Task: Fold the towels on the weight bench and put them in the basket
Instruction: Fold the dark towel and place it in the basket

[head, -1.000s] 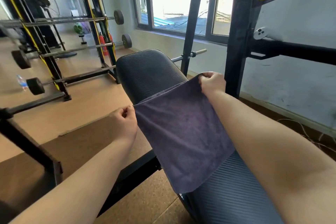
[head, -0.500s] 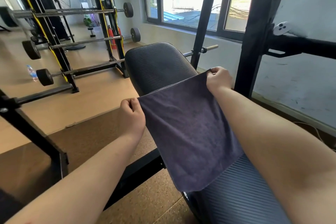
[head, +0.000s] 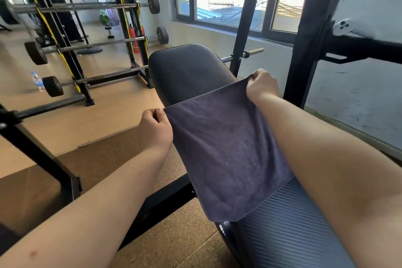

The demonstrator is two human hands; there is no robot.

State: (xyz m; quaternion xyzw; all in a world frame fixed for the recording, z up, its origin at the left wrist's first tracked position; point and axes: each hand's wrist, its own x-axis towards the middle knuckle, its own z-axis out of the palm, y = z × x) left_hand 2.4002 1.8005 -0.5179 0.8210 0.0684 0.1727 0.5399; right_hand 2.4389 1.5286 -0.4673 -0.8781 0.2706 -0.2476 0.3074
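A dark grey-purple towel (head: 226, 150) lies stretched along the black ribbed weight bench (head: 189, 69), its near end hanging over the bench's left side. My left hand (head: 155, 128) pinches the towel's far left corner, just off the bench's edge. My right hand (head: 262, 86) pinches the far right corner above the pad. The far edge runs taut between both hands. No basket is in view.
A black rack upright (head: 309, 37) stands close on the right, with a crossbar (head: 369, 50). Barbells on a yellow-and-black rack (head: 130, 28) fill the left. A water bottle (head: 37, 80) stands on the floor. A black frame bar (head: 39, 154) crosses the near left.
Both hands keep their grip on the towel's far corners. My view has shifted a little, so bench and hands sit further right in the frame. The towel's lie looks the same.
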